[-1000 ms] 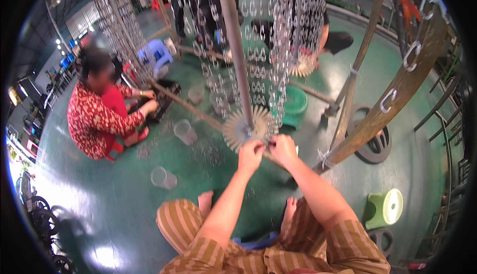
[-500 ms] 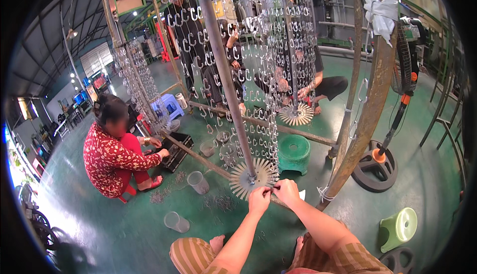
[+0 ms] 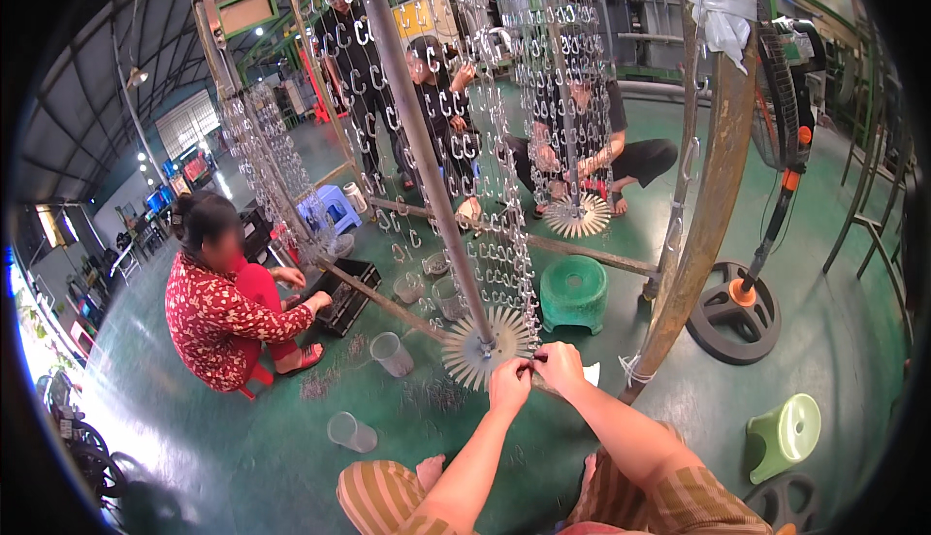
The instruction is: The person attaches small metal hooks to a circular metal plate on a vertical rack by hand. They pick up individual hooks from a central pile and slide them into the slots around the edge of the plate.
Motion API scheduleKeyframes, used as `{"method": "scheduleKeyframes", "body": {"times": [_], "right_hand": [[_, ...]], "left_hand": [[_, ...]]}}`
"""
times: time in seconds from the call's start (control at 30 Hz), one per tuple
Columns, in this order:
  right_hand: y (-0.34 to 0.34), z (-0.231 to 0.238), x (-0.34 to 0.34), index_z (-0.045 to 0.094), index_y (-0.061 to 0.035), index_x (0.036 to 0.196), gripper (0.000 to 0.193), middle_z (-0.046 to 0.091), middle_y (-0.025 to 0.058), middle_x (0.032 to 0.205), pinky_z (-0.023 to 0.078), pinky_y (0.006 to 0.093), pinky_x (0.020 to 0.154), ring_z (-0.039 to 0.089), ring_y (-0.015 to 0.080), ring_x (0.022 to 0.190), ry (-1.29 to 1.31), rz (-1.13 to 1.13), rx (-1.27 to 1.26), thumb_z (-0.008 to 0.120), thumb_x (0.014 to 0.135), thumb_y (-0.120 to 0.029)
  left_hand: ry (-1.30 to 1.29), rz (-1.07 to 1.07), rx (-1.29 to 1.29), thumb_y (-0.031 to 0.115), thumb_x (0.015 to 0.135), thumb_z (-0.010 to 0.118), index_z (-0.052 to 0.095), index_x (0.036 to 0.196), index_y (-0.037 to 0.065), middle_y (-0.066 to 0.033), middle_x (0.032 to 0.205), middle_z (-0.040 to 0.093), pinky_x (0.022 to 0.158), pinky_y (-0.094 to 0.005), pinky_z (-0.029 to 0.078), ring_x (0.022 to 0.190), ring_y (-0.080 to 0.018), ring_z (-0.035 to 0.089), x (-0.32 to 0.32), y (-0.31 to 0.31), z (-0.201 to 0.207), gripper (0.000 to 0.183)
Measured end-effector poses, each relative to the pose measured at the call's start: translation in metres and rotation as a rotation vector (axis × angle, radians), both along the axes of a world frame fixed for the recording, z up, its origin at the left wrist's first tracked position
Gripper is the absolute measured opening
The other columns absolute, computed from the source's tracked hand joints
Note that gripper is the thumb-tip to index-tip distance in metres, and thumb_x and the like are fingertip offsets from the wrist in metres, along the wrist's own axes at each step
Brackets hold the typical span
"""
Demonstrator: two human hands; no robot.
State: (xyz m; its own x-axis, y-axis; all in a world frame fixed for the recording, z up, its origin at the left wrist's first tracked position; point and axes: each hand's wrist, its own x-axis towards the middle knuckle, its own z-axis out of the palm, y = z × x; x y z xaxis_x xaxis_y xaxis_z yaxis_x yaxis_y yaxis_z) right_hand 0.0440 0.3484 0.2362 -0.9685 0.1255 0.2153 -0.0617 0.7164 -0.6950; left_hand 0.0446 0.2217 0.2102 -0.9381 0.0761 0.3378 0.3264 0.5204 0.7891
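Observation:
My left hand (image 3: 508,388) and my right hand (image 3: 560,367) meet at the right edge of a slotted metal disc (image 3: 467,353). Both have their fingers pinched together, tip to tip. A small dark thing shows between them, too little to name. The disc sits low on an upright metal pole (image 3: 427,137). Beside the pole, strings of C-shaped metal hooks (image 3: 504,254) hang down, and the lowest ones end just above my fingers.
A green stool (image 3: 574,292) stands beyond my hands, a lighter green stool (image 3: 790,433) at right. A rusty post (image 3: 713,195) and a fan (image 3: 781,98) rise there. Clear plastic cups (image 3: 391,354) and loose metal pieces (image 3: 436,394) lie left. A person in red (image 3: 218,292) crouches by a black crate (image 3: 347,297).
The view has shifted slightly. The hanging hooks have swayed, and the disc seems to have turned a little. My hands stay pinched together at its edge.

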Motion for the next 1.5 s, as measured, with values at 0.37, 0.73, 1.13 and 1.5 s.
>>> {"method": "scheduleKeyframes", "body": {"times": [0.37,0.73,1.13,1.5], "right_hand": [[-0.003,-0.003,-0.008,0.070,-0.0066,0.083,0.019,0.063,0.0179,0.072,0.050,0.0393,0.066,0.063,0.0338,0.068,-0.002,-0.004,-0.007,0.067,0.067,-0.016],[0.002,-0.008,-0.015,0.070,-0.0084,0.084,0.016,0.063,0.0203,0.076,0.051,0.0422,0.068,0.063,0.0367,0.073,-0.080,-0.010,-0.076,0.062,0.070,-0.013],[0.004,0.003,-0.016,0.071,-0.0064,0.080,0.012,0.065,0.0152,0.072,0.050,0.0377,0.067,0.064,0.0308,0.069,-0.109,-0.057,-0.084,0.065,0.072,-0.012],[0.006,0.003,-0.017,0.070,-0.0060,0.079,0.011,0.064,0.0160,0.068,0.049,0.0370,0.064,0.063,0.0312,0.065,-0.097,-0.043,-0.054,0.068,0.073,-0.015]], "left_hand": [[-0.007,0.012,0.022,0.008,0.072,0.062,0.064,0.082,0.003,-0.0123,0.078,0.064,0.067,-0.0351,0.048,0.072,-0.0268,0.062,-0.011,0.000,-0.011,0.011],[0.034,0.062,0.018,0.011,0.072,0.066,0.065,0.079,0.003,-0.0123,0.073,0.062,0.063,-0.0357,0.048,0.068,-0.0274,0.061,-0.015,0.007,-0.016,0.011],[0.096,0.051,0.086,0.009,0.071,0.069,0.065,0.077,0.004,-0.0071,0.068,0.060,0.057,-0.0321,0.045,0.061,-0.0215,0.058,-0.010,0.006,-0.015,0.009],[0.042,0.102,0.107,0.004,0.071,0.068,0.064,0.075,0.003,-0.0061,0.067,0.060,0.052,-0.0262,0.044,0.054,-0.0140,0.054,0.043,-0.021,-0.066,0.005]]}}
